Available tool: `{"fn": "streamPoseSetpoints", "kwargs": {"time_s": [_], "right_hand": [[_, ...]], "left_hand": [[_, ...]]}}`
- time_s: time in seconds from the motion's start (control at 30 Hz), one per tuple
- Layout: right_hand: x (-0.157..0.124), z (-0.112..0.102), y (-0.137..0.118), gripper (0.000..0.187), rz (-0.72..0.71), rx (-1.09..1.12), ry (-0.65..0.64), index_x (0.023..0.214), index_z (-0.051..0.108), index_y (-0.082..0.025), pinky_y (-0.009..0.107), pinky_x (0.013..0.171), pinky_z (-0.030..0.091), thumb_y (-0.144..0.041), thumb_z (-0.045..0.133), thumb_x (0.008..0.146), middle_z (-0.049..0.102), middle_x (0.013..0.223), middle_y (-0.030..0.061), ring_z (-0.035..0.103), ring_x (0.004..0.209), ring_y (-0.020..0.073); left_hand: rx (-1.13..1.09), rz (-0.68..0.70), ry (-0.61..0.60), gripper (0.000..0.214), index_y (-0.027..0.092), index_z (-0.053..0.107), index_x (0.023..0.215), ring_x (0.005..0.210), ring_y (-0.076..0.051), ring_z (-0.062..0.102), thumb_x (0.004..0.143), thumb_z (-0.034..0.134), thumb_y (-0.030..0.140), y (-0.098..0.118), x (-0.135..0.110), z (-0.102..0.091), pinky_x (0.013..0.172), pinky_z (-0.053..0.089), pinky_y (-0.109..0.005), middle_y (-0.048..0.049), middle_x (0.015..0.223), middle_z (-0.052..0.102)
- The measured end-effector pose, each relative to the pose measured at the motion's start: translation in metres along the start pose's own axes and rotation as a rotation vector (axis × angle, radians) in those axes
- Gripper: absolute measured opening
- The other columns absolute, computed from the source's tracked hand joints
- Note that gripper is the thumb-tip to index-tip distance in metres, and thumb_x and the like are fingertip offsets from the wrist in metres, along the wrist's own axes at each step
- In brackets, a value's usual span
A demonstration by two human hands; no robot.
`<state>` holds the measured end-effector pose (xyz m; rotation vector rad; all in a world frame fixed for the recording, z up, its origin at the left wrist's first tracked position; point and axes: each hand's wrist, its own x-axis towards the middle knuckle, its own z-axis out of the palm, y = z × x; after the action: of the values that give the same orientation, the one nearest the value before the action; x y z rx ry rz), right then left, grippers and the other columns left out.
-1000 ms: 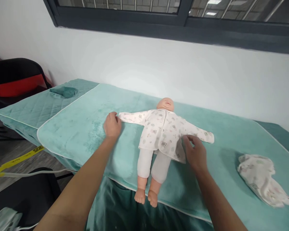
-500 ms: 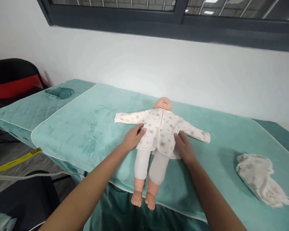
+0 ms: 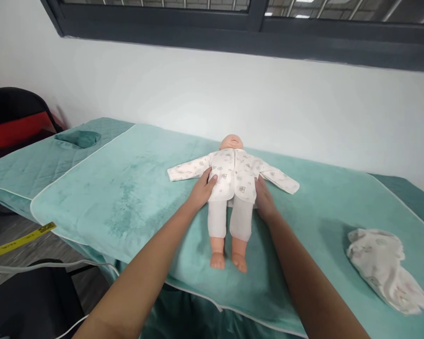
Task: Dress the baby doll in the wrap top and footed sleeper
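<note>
A baby doll lies face up on the green bed cover, head toward the wall and feet toward me. It wears a white printed jacket with both sleeves spread wide, and its legs look wrapped in white padding. My left hand grips the doll's side at the jacket, thumb on the front. On the opposite side, my right hand holds the doll's waist, its fingers partly hidden behind the jacket.
A crumpled printed cloth lies at the right on the green cover. Beyond the bed runs a white wall below a dark window frame. At the left are a black and red chair, a yellow tag and a pale cable.
The doll has moved away from me, up the bed, between both hands. Its legs have straightened and its feet now rest on the cover instead of over the edge.
</note>
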<state>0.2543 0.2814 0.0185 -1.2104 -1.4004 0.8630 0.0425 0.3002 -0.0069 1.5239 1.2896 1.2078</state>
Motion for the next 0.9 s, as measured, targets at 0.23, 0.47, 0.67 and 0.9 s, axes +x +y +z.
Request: {"fn": "streamPoseSetpoints", "kwargs": {"time_s": [0.23, 0.47, 0.67, 0.9], "right_hand": [[0.021, 0.005, 0.015, 0.073, -0.09, -0.167, -0.008, 0.143, 0.047, -0.021, 0.045, 0.121, 0.024, -0.069, 0.023, 0.094, 0.042, 0.154, 0.0083, 0.032, 0.146, 0.0231], [-0.004, 0.002, 0.01, 0.066, -0.123, -0.303, -0.008, 0.139, 0.051, -0.019, 0.047, 0.114, 0.033, -0.06, 0.019, 0.098, 0.053, 0.145, 0.0123, 0.045, 0.137, 0.0253], [-0.091, -0.038, 0.002, 0.04, -0.18, -0.488, -0.168, 0.124, 0.064, -0.024, 0.049, 0.107, 0.043, -0.047, 0.047, 0.095, 0.067, 0.128, 0.0085, 0.059, 0.122, 0.0257], [-0.155, -0.15, 0.0, 0.04, -0.368, -1.107, 0.257, 0.126, 0.058, -0.019, 0.059, 0.098, 0.043, -0.036, 0.053, 0.09, 0.062, 0.13, 0.0178, 0.055, 0.123, 0.0355]], "left_hand": [[0.029, -0.017, 0.053, 0.057, 0.02, 0.042, 0.145, 0.143, -0.022, 0.039, 0.096, 0.04, 0.05, 0.001, 0.012, 0.0, 0.119, 0.028, -0.036, -0.0085, 0.154, 0.043], [0.141, -0.023, 0.167, 0.039, 0.019, 0.06, 0.123, 0.12, -0.025, 0.059, 0.095, 0.042, 0.039, 0.01, 0.0, -0.004, 0.107, 0.042, -0.041, -0.0101, 0.128, 0.066], [0.218, -0.021, 0.265, 0.025, 0.018, 0.063, 0.108, 0.103, -0.023, 0.063, 0.089, 0.047, 0.025, 0.008, -0.013, -0.006, 0.097, 0.047, -0.039, -0.0094, 0.109, 0.07], [0.282, -0.027, 0.299, 0.023, 0.018, 0.063, 0.102, 0.083, -0.021, 0.062, 0.085, 0.048, 0.022, 0.008, -0.028, -0.007, 0.084, 0.048, -0.036, -0.0048, 0.086, 0.066]]}}
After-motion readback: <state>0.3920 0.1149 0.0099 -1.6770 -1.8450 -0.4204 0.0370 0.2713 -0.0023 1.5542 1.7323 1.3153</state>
